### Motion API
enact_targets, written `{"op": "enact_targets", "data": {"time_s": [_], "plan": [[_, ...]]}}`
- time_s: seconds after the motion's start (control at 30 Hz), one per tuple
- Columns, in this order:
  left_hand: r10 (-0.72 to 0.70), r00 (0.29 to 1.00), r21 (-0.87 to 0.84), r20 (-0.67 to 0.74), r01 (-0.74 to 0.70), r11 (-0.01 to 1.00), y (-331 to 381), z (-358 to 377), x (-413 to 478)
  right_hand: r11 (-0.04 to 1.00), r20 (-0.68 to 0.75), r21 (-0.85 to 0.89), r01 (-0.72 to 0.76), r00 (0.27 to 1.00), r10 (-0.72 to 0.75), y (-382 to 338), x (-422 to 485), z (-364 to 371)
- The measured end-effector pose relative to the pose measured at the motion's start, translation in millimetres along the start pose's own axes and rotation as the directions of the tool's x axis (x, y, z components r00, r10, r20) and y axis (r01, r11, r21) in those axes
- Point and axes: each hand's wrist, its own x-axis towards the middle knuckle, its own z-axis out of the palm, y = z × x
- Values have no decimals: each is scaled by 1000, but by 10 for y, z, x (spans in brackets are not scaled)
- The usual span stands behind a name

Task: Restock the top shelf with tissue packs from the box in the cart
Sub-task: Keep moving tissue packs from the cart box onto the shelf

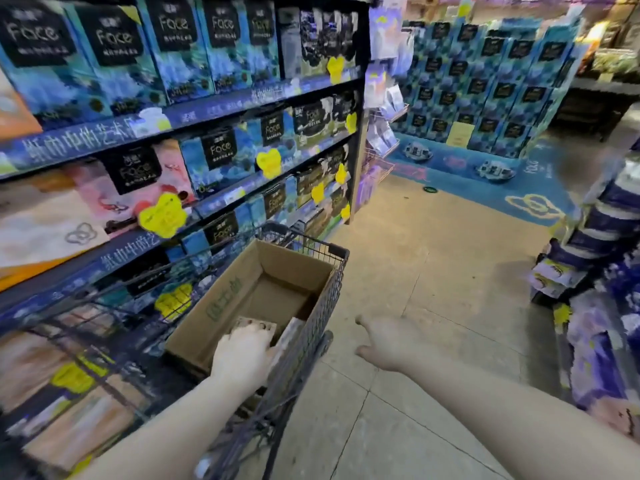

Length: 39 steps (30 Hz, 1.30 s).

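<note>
The left hand (pixel 242 355) reaches down into the open brown cardboard box (pixel 225 299), which sits inside the dark wire-mesh shopping cart (pixel 322 292). Its grip closes over a beige, patterned tissue pack (pixel 258 326) at the near end of the box, with the fingers curled over the pack's top and the thumb at its right side. The view is blurred here, so how firmly the pack is held cannot be told. The far part of the box shows only its bare cardboard bottom.

The right hand (pixel 391 344) hangs in the air to the right of the cart, above the beige tiled floor (pixel 433 254). Its grip is loose and has hold of nothing, and the thumb is spread away from the fingers.

The cart stands just beside a tall dark shelving unit on the left. The topmost shelf in view (pixel 214 105) carries a row of upright blue tissue packs with black "Face" labels (pixel 114 64). Yellow flower-shaped price tags (pixel 162 214) hang from the lower shelf edges. Across the aisle, a stepped display of blue packs (pixel 485 81) rises from a blue floor mat.
</note>
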Motion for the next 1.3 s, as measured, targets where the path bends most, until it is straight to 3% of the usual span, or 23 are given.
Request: {"op": "enact_targets", "data": {"time_s": [0.3, 0.57, 0.83, 1.0, 1.17, 1.3], "plan": [[-290, 937, 10, 198, 293, 956, -520, 459, 449, 960, 101, -86, 268, 961, -259, -258, 1281, -4], [-371, 857, -204, 358, 460, 864, -758, 984, 1169, 940, 220, -171, 295, 942, -255, -283, 2489, -143], [-433, 727, -308, 533, 643, 701, -791, 1400, 1183, 893, 388, -242, 380, 881, -270, -617, 3293, 61], [-479, 605, -321, 636, 772, 548, -748, 1708, 1154, 859, 508, -261, 441, 819, -266, -742, 3749, 404], [-521, 449, -255, 726, 879, 403, -550, 1989, 1260, 814, 654, -249, 525, 711, -259, -762, 4200, 784], [-627, 310, -18, 715, 904, 426, -430, 2190, 1462, 810, 727, -227, 540, 648, -228, -777, 4485, 1114]]}}
